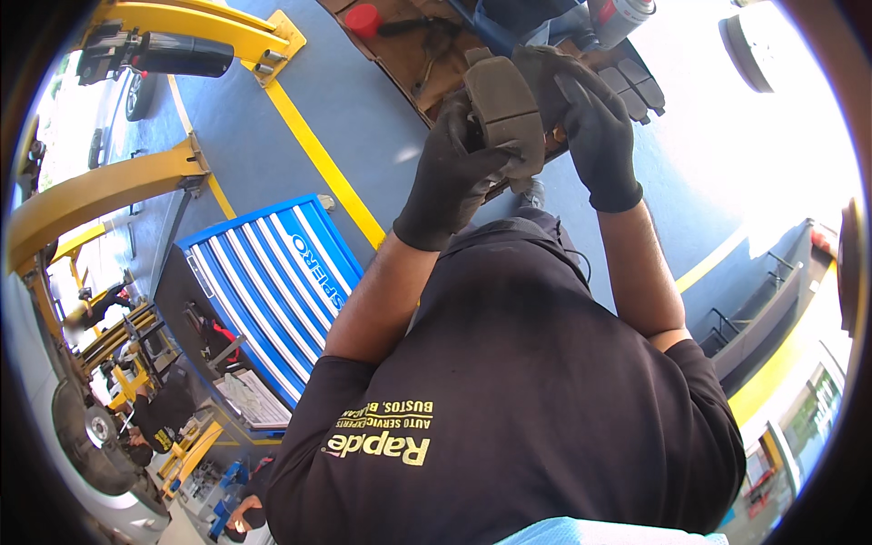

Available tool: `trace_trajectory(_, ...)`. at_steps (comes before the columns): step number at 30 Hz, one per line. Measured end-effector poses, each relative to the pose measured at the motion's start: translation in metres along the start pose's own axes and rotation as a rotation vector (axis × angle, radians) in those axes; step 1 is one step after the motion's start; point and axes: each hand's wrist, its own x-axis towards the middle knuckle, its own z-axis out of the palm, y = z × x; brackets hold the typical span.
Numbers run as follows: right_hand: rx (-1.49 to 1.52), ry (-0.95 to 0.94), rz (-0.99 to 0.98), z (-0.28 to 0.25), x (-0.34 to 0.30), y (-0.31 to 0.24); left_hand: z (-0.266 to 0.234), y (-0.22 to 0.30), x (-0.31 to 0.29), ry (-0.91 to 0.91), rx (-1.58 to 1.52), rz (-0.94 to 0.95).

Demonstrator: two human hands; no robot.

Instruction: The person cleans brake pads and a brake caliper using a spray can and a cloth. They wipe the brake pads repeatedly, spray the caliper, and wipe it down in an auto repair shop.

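Note:
My left hand (450,177), in a black glove, grips a brake pad (507,104), its grey friction face with a groove across it turned up. The thumb lies along the pad's lower end. My right hand (601,141), gloved too, is closed on a second, darker brake pad (538,77) just beside the first. Its fingers and the first pad cover part of it. Two more brake pads (631,91) lie side by side at the bench's right end, just past my right hand.
Under my hands is a brown-topped bench (400,54) with a red round cap (362,20), dark tools and a spray can (620,18). A blue tool cabinet (282,272) stands at left. Yellow lift arms (109,191) reach in from the left. Another person (163,413) works by a car.

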Motion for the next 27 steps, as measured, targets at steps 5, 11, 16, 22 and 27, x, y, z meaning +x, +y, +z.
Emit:
trace_trajectory(5, -0.372, -0.170, -0.258, 0.014, 0.022, -0.050, -0.006, -0.006, 0.009, -0.063, -0.015, -0.022)
trace_trajectory(11, -0.432, -0.302, -0.513, 0.008, 0.031, -0.042, -0.007, -0.004, 0.009, -0.094, 0.106, 0.066)
trace_trajectory(16, -0.443, -0.280, -0.484, 0.002, 0.040, -0.031, -0.006, -0.001, 0.005, -0.102, 0.005, 0.004)
trace_trajectory(22, -0.444, -0.215, -0.286, -0.022, 0.034, 0.017, 0.003, 0.007, -0.005, -0.060, 0.124, 0.055)
trace_trajectory(27, -0.326, 0.078, -0.097, -0.020, -0.005, 0.035, 0.002, 0.009, -0.001, 0.011, 0.168, 0.050)
